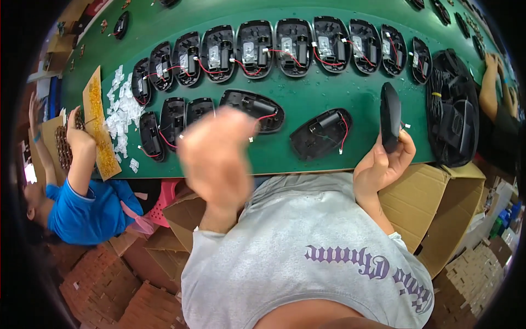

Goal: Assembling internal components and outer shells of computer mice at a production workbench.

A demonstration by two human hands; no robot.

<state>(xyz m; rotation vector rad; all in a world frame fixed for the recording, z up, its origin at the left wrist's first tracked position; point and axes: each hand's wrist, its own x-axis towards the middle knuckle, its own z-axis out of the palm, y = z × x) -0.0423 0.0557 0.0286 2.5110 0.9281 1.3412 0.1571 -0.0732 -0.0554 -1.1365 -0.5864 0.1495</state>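
Note:
In my right hand (381, 164) is a black oval plastic shell (390, 118), held on edge, with a wire end and white plug beside my fingers. My left hand (219, 156), smeared by motion, passes over the near row of shells; its fingers cannot be made out. By its fingertips lies a tilted black shell (268, 112) with a red wire; whether they touch is unclear. Between my hands rests another shell (322, 134) with a round black cylinder and red wire. Partly behind my left hand are several more open shells (173, 118).
A curved row of several open black shells (255, 49) spans the green table (307, 93). At left lie clear plastic pieces (123, 115) and a board of yellow bits (97, 115) near a co-worker in blue (90, 211). At right are a black bag (452, 109) and cardboard box (422, 203).

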